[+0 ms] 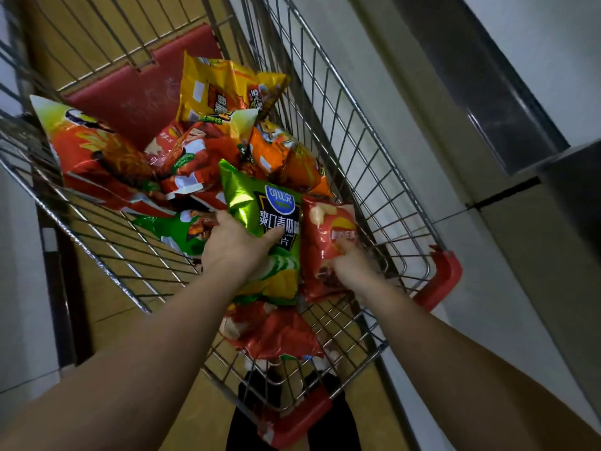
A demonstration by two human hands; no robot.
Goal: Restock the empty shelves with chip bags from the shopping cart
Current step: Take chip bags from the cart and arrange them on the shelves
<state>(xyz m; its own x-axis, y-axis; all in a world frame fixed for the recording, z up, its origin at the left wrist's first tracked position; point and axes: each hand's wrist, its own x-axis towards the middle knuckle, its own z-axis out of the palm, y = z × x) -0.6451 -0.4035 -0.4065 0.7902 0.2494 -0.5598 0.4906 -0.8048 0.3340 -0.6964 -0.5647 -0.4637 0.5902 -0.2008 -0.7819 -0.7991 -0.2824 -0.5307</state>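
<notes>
**Two bags gripped in the cart, ready to lift**

Head view. The left hand (235, 242) holds the green cucumber-flavour chip bag (265, 222), thumb laid across its front and fingers curled behind. The right hand (349, 262) pinches the red chip bag (328, 242) just beside it, fingers closed onto the lower part of the bag; the tips are partly hidden by the foil. Both bags are inside the shopping cart (383, 177), near its right wire wall.

Risks, as I judge them: each grip takes only one edge of a slick, air-filled bag, so either could slide out on the lift and drop back into the cart or onto the floor. A tighter squeeze might crush the chips or burst a seam. The red bag sits close to the wire wall, and a corner could snag on the mesh as it comes up. Lifting two at once also leaves no free hand to steady the cart.

Contents of the cart: a yellow snack bag (224, 89) propped at the far end, an orange bag (286, 157) under it, a large red-and-green bag (94, 151) against the left wall, red bags (195, 157) in the middle, a green bag (182, 229) beneath the left wrist, and another red bag (276, 333) at the near end. No shelf is clearly in view.
</notes>
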